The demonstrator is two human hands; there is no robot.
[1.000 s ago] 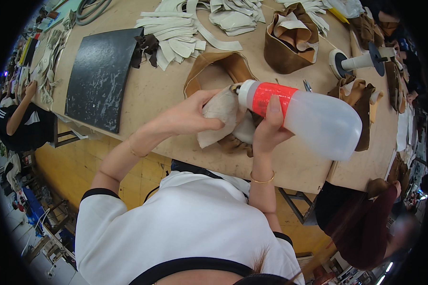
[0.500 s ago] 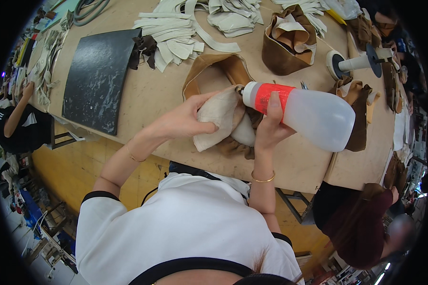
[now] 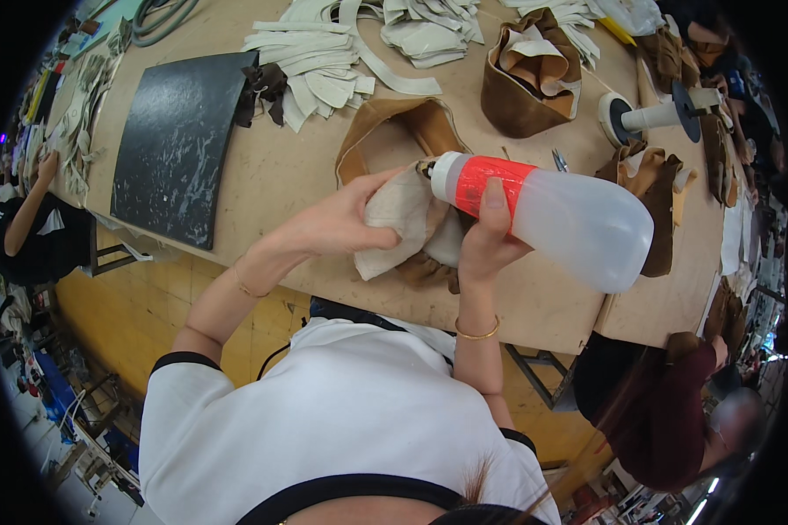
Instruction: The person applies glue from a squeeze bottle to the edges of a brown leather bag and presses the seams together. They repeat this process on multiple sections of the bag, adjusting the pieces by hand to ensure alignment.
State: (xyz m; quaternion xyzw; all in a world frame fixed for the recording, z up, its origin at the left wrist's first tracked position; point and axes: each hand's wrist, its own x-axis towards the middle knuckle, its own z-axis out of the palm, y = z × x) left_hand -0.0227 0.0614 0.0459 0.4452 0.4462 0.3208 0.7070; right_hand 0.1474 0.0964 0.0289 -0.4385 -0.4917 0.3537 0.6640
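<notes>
My left hand [image 3: 341, 214] pinches the edge of a cream fabric lining [image 3: 398, 223], thumb on top and fingers behind. Brown leather [image 3: 431, 273] of the same soft piece bunches up below it on the table. A translucent squeeze bottle [image 3: 582, 223] with a red band lies tilted in my right hand [image 3: 492, 232], the fingers wrapped round its neck end. The dark nozzle points left and meets the lining's upper edge, close to my left fingertips. Just beyond stands a brown leather ring [image 3: 403, 114], open at the top.
Strips of pale fabric [image 3: 315, 66] are heaped at the back. A black board [image 3: 179, 144] lies at left, a brown leather piece [image 3: 530, 79] at back right. A white spool [image 3: 652, 118] and brown pieces [image 3: 657, 210] sit at right. Other people [image 3: 648, 411] are at both sides.
The bottle and my right hand have shifted slightly left, the nozzle sliding along the lining's edge toward my left fingers. My left hand holds nearly still.
</notes>
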